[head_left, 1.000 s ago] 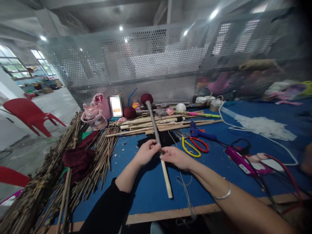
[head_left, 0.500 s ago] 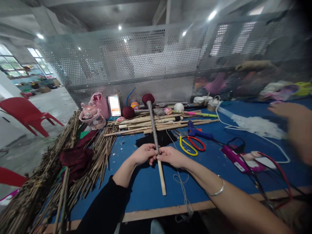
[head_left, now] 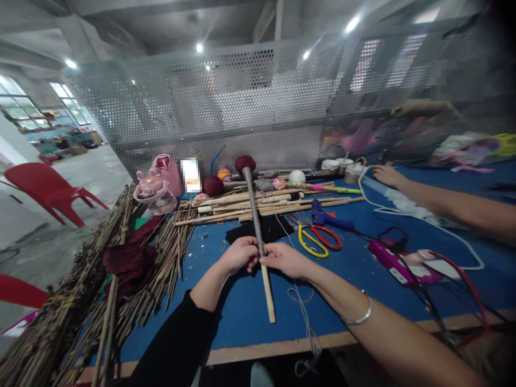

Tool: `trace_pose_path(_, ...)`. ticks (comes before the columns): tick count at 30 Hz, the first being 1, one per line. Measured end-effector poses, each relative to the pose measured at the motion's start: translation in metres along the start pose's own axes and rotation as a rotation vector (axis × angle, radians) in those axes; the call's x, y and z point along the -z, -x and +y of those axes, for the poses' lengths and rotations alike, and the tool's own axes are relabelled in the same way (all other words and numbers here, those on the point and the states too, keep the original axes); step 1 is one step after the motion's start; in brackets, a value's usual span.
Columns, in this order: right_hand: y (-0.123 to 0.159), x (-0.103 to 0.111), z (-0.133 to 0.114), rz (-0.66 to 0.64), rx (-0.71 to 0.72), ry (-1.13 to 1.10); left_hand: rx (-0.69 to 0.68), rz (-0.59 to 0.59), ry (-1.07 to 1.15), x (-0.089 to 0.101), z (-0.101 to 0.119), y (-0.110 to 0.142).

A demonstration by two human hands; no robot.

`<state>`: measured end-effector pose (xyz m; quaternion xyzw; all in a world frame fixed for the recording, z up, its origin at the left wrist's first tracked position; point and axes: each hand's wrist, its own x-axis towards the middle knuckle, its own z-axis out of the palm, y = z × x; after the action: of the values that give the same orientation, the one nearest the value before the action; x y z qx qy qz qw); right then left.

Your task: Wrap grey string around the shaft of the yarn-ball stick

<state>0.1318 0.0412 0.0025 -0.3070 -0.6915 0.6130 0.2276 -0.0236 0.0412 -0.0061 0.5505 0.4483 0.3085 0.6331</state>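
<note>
A wooden stick (head_left: pixel 267 296) slants up from the table's front, its lower end bare. Grey yarn (head_left: pixel 254 210) covers its upper length, and a dark red ball-shaped head (head_left: pixel 245 162) tops it. My left hand (head_left: pixel 242 255) is closed round the stick at the lower end of the wrapping, fingers curled. Opposite it, my right hand (head_left: pixel 284 260) pinches the stick at the same spot. A loose grey string (head_left: pixel 306 321) hangs below my right wrist over the table edge. Whether my fingers also grip the string's end cannot be made out.
Scissors (head_left: pixel 313 241) with red and yellow handles and a blue glue gun (head_left: pixel 328 219) lie right of my hands. Bundled twigs (head_left: pixel 60 312) fill the left side. Behind are pale sticks (head_left: pixel 226 207) and a pink container (head_left: pixel 169 174). A co-worker's hand (head_left: pixel 389 176) reaches in from the right.
The co-worker's arm has moved left across the table toward the small white-topped jars. My hands and the stick look nearly unchanged; the view has shifted slightly.
</note>
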Motion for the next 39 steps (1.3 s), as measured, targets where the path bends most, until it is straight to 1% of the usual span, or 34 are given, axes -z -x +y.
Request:
trace_pose_path(2, 0.001, 0.001, -0.001, 0.045, -0.052, 0.075, 0.012, 0.052, -0.050, 0.005, 0.002, 0.002)
trace_pose_path(5, 0.001, 0.002, 0.001, 0.095, -0.126, 0.147, 0.018, 0.163, -0.142, 0.014, 0.004, 0.005)
trace_pose_path(6, 0.000, 0.002, 0.003, 0.097, -0.134, 0.155, 0.019, 0.173, -0.174, 0.015, 0.003, 0.007)
trace_pose_path(9, -0.002, 0.002, 0.009, 0.104, -0.113, 0.159, -0.007, 0.118, -0.336, 0.014, 0.003, 0.012)
trace_pose_path(11, -0.003, 0.003, 0.011, 0.108, -0.108, 0.154, -0.061, 0.097, -0.474, 0.008, 0.005, 0.014)
trace_pose_path(14, -0.003, 0.002, 0.009, 0.099, -0.134, 0.145, -0.193, 0.121, -0.626, 0.002, 0.011, 0.017)
trace_pose_path(17, -0.002, 0.002, 0.007, 0.098, -0.143, 0.138, -0.314, 0.125, -0.670, 0.001, 0.014, 0.017)
trace_pose_path(19, -0.002, 0.002, 0.007, 0.097, -0.140, 0.128, -0.295, 0.116, -0.543, 0.002, 0.013, 0.016)
trace_pose_path(22, -0.003, 0.002, 0.008, 0.103, -0.133, 0.098, -0.177, 0.084, -0.292, 0.004, 0.007, 0.011)
trace_pose_path(24, -0.004, 0.001, 0.008, 0.108, -0.116, 0.060, -0.125, 0.054, -0.200, 0.005, 0.003, 0.008)
trace_pose_path(27, -0.004, -0.001, 0.004, 0.098, -0.070, -0.013, -0.102, 0.040, -0.099, 0.006, 0.000, 0.004)
trace_pose_path(29, -0.004, -0.003, -0.001, 0.076, -0.038, -0.068, -0.101, 0.057, -0.021, 0.004, -0.001, 0.002)
trace_pose_path(32, -0.003, -0.005, -0.009, 0.037, -0.010, -0.159, -0.111, 0.098, 0.112, -0.004, -0.001, 0.001)
trace_pose_path(35, 0.000, -0.003, -0.011, 0.024, -0.007, -0.224, -0.122, 0.129, 0.243, -0.010, 0.004, 0.002)
trace_pose_path(37, 0.001, 0.000, -0.007, 0.026, -0.025, -0.249, -0.132, 0.171, 0.320, -0.006, 0.011, 0.003)
trace_pose_path(39, 0.003, 0.004, -0.001, 0.002, -0.076, -0.296, -0.155, 0.252, 0.389, 0.005, 0.017, 0.004)
